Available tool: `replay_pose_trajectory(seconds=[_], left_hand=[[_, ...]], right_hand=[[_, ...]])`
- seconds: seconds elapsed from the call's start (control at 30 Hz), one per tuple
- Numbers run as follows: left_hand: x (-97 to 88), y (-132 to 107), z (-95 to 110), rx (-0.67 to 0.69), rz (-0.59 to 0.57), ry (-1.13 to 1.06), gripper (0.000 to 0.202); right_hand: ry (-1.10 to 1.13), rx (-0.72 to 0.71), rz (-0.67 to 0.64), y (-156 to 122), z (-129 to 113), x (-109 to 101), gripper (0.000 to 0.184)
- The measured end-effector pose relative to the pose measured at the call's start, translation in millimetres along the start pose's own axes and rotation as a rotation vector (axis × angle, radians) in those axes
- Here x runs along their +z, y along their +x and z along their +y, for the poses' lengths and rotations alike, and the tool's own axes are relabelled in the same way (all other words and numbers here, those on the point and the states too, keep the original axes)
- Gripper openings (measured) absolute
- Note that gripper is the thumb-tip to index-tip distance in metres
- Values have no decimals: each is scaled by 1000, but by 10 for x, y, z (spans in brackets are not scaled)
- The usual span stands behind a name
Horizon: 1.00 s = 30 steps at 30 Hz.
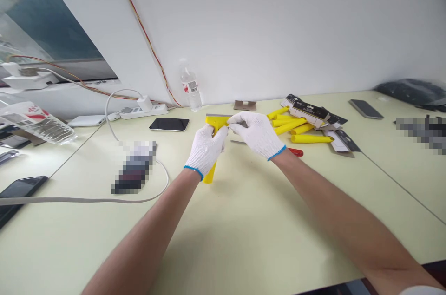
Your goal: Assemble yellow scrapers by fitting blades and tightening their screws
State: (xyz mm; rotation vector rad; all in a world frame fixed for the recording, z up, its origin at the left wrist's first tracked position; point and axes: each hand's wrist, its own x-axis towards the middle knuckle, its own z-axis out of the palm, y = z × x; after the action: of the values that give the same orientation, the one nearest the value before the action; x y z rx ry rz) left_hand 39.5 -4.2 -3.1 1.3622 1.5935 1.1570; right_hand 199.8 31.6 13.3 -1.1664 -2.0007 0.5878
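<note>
Both my hands wear white knit gloves. My left hand (205, 148) is wrapped round a yellow scraper (215, 123) with a metal blade edge along its top; the handle end pokes out below the glove. My right hand (256, 133) pinches the scraper's head at its right side, thumb and fingers pressed together on the blade area. A red-handled tool (295, 151) lies on the table just behind my right wrist, mostly hidden.
Several yellow handles (296, 127) and black-and-white packaging cards (313, 111) lie at the right. A black phone (169, 124), a water bottle (191, 87), a power strip (146, 110) with a white cable, and other phones (365, 108) sit on the pale table (251, 220).
</note>
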Motion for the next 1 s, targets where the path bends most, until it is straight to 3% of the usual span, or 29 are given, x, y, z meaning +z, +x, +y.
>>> replay_pose_trajectory(seconds=[0.2, 0.4, 0.57, 0.7, 0.83, 1.0], left_hand=[[-7, 67, -125, -36, -43, -195, 23], [-183, 193, -199, -97, 134, -287, 23], [-359, 284, -191, -56, 196, -325, 21], [-548, 356, -171, -47, 284, -444, 25], [-659, 353, -94, -59, 306, -447, 25], [-828, 279, 79, -34, 254, -415, 28]], right_hand=[[133, 30, -44, 26, 213, 127, 20], [-329, 37, -115, 61, 318, 70, 13], [-398, -22, -343, -17, 320, 228, 17], [-503, -77, -368, -35, 282, 411, 21], [-591, -95, -401, 178, 158, 552, 27], [-620, -96, -496, 541, -20, 709, 28]])
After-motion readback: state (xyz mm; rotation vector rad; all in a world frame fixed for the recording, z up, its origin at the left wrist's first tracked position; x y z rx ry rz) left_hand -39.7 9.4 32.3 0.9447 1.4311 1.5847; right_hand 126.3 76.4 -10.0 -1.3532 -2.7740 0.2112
